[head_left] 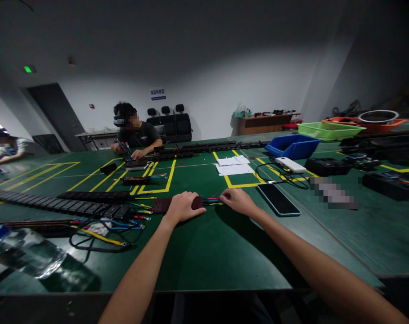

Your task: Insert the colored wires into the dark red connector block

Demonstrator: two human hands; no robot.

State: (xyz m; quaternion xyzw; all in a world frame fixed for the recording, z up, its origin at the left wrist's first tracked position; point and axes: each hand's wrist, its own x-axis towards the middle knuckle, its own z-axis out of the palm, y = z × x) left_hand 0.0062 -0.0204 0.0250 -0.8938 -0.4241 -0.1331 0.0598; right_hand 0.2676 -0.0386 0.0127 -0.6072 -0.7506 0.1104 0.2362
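Observation:
A dark reddish-brown socket strip (pixel 161 205) lies flat on the green table in front of me. My left hand (pixel 185 206) is closed over its right end, with the thumb along the near side. Coloured wires (pixel 211 200), red, blue, green and yellow, come out of that end. My right hand (pixel 238 201) pinches the wires near their free ends, and its fingers cover the tips. Just right of that hand lies a phone (pixel 278 200) with a dark screen. Left of the strip are long black socket strips (pixel 65 204) with loose coloured leads.
A water bottle (pixel 29 252) lies at the near left. White papers (pixel 234 166), a white power bank with a cable (pixel 290 164), a blue bin (pixel 292 146) and a green basket (pixel 330 131) stand beyond. Across the table a co-worker (pixel 140 132) handles a dark part.

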